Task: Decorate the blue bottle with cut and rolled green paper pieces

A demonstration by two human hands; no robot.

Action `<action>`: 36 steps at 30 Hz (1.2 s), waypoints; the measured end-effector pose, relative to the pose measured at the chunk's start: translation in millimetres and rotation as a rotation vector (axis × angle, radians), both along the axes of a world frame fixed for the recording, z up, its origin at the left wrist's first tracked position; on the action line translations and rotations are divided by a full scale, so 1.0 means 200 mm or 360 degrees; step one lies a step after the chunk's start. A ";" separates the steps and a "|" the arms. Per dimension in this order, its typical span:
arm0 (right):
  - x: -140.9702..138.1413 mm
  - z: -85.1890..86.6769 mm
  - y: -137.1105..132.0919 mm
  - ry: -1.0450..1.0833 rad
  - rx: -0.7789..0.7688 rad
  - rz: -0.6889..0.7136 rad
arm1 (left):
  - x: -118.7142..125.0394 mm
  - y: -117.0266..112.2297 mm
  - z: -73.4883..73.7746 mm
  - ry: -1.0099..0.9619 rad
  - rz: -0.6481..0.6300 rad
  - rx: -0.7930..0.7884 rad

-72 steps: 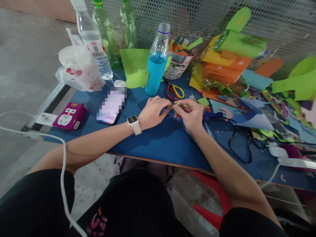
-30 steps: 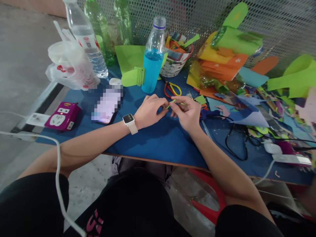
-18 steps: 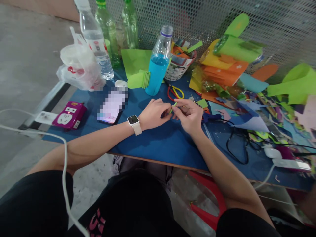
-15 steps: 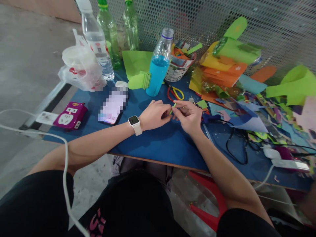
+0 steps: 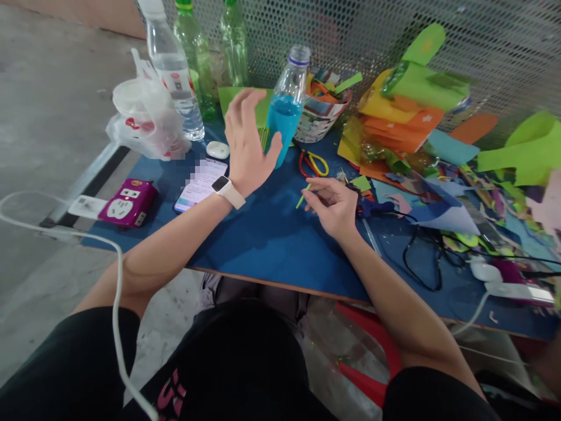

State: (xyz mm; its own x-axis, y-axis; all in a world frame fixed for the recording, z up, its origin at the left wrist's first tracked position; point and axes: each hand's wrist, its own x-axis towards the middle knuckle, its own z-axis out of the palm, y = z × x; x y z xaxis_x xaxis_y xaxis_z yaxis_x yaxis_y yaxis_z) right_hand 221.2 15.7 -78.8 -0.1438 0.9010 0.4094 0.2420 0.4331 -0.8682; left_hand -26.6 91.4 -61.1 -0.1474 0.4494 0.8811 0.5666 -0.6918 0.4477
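Pinching green strip [image 5: 303, 197] over blue table [image 5: 258, 245]

tally — bottles [image 5: 284, 111] 4 (two green) | hands [image 5: 248, 143] 2 | green strip [image 5: 300, 199] 1 | scissors [image 5: 312, 164] 1 | phone [image 5: 199, 185] 1

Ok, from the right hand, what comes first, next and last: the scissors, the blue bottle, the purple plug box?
1. scissors, just beyond the right hand, which pinches a green strip.
2. blue bottle, farther back and left.
3. purple plug box, far left.
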 end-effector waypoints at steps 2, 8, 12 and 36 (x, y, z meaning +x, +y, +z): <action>-0.01 0.00 -0.01 0.0008 0.0011 0.0021 | 0.00 0.03 -0.05 -0.0013 -0.0070 -0.0125; 0.00 0.01 -0.01 0.0058 0.0020 -0.0012 | -0.02 0.05 -0.13 -0.0020 -0.0299 -0.0278; 0.00 0.02 -0.01 0.0029 0.0023 0.0001 | -0.05 0.07 -0.15 -0.0049 -0.0339 -0.0457; 0.00 0.02 -0.01 -0.0067 -0.0045 -0.0006 | 0.08 -0.12 -0.10 0.0030 -0.0294 -0.0448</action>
State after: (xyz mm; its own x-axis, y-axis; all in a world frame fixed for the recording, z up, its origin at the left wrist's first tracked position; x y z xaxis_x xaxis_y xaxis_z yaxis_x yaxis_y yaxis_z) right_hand 221.7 13.3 -75.8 -0.1568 0.9126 0.3777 0.2799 0.4078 -0.8691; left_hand -9.9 67.6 -81.1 -0.0258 0.6930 0.7205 0.4529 -0.6344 0.6264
